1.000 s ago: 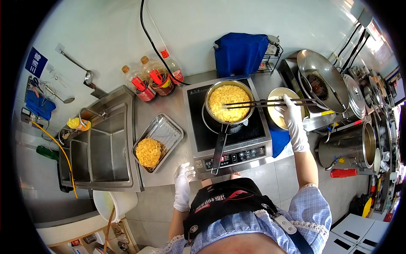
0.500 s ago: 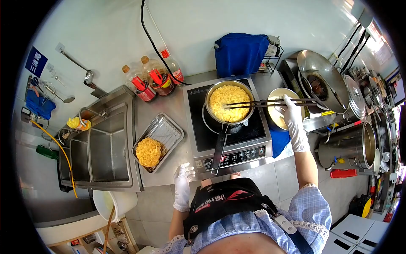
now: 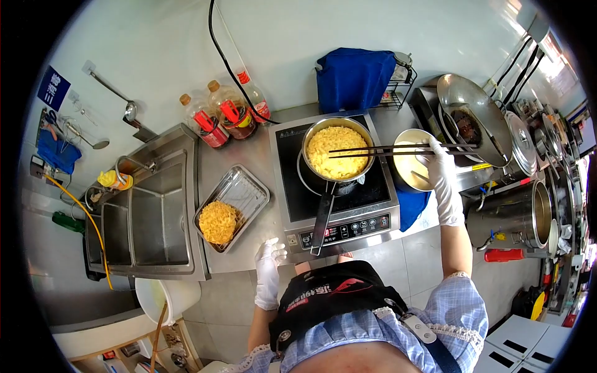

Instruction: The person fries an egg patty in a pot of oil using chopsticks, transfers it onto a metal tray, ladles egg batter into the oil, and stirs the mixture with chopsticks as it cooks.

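Note:
My right hand [image 3: 443,186], in a white glove, grips a pair of long dark chopsticks [image 3: 392,151]. Their tips reach over the yellow curly noodles [image 3: 336,140] that fill a long-handled saucepan [image 3: 308,168] on the induction cooker [image 3: 289,193]. Beneath that hand is a pale bowl [image 3: 407,168] with something light inside, partly hidden. My left hand [image 3: 268,273], also gloved, is beside the counter's front edge, fingers loosely bent and apart, holding nothing. Nearby, a round noodle cake [image 3: 217,222] sits at the near end of a metal tray with a rack [image 3: 249,189].
Left of the counter is a steel sink [image 3: 160,217]. Several sauce bottles [image 3: 230,112] stand against the wall. Behind the cooker sits a rack under a blue cloth [image 3: 351,81]. To the right are a wok [image 3: 457,93] and a big steel pot [image 3: 507,214].
My right hand has shifted slightly to the right with the chopsticks, and their tips no longer dip as deep into the noodles. My left hand stays in place.

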`<control>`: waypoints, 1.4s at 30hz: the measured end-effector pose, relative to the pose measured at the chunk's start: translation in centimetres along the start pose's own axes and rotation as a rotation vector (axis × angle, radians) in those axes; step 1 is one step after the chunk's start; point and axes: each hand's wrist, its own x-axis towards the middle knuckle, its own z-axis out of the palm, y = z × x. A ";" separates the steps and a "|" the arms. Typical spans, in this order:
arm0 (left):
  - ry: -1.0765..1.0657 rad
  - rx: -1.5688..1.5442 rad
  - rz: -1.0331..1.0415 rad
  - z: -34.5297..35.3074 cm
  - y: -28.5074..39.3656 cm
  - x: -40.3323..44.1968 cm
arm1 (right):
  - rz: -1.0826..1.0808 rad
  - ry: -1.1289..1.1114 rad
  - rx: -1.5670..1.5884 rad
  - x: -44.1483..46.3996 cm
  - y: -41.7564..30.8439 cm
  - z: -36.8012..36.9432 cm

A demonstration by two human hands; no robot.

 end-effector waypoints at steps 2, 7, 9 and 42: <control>-0.002 -0.004 0.000 -0.2 -0.1 0.0 | 0.002 -0.020 0.032 -0.1 -0.8 -0.8; -0.015 0.004 -0.004 -0.1 -0.2 0.0 | 0.020 0.020 0.037 0.1 -1.4 -2.1; -0.023 0.012 0.000 0.1 -0.3 0.0 | 0.039 0.020 -0.026 0.4 -1.0 -2.2; -0.001 -0.019 -0.007 -0.1 -0.1 -0.2 | 0.017 -0.019 -0.153 1.6 -2.1 0.5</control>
